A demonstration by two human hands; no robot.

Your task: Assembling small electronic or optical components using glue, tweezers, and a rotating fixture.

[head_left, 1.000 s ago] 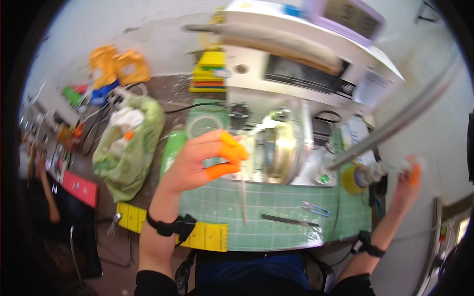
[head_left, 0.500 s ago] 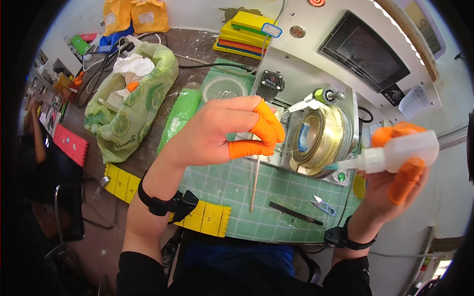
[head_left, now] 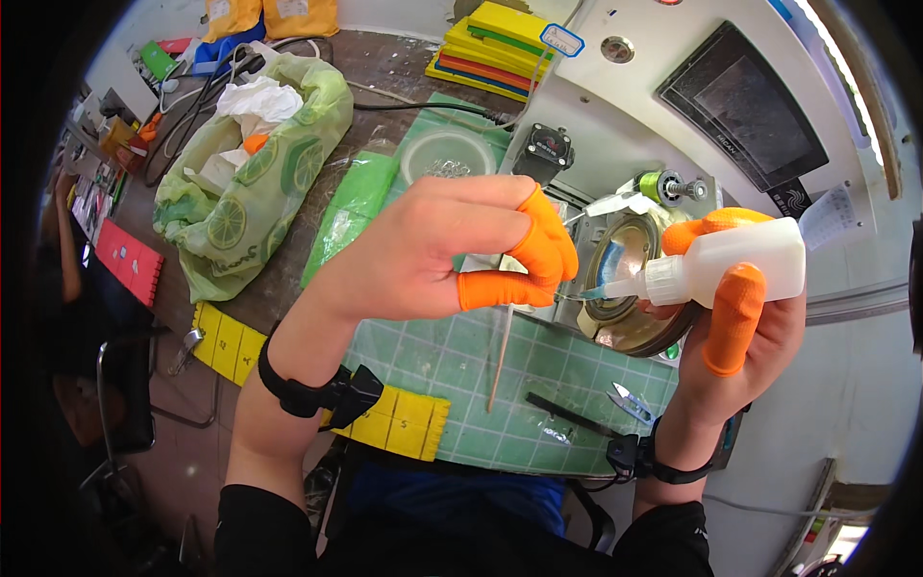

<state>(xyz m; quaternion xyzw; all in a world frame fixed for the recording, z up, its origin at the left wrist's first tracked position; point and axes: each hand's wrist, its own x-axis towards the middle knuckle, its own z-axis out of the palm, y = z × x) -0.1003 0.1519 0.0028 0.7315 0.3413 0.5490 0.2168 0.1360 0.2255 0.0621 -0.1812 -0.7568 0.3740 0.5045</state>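
Observation:
My left hand (head_left: pixel 461 252), with orange finger cots, is closed in a pinch near the middle. A fine thread shows at its fingertips; its full run is hard to see. My right hand (head_left: pixel 745 317), also in orange cots, grips a white squeeze bottle (head_left: pixel 755 258) lying sideways. The bottle's teal nozzle (head_left: pixel 601 290) points left and ends close beside the left fingertips; whether they touch I cannot tell. Behind the nozzle is a round, shiny brass-coloured drum (head_left: pixel 639 329), partly covered by the right hand. Below my left hand a thin wooden stick (head_left: pixel 501 361) shows, its upper end hidden.
A machine with a dark screen (head_left: pixel 745 106) stands at the back right. On the green cutting mat (head_left: pixel 461 365) lie a black strip (head_left: pixel 572 415), thread snips (head_left: pixel 632 404) and a clear round lid (head_left: pixel 447 154). A lined bag (head_left: pixel 255 188) with tissues stands left.
My right hand has brought the bottle leftward, so its nozzle is now beside the left fingertips. The left hand keeps its pinch. The view has shifted slightly.

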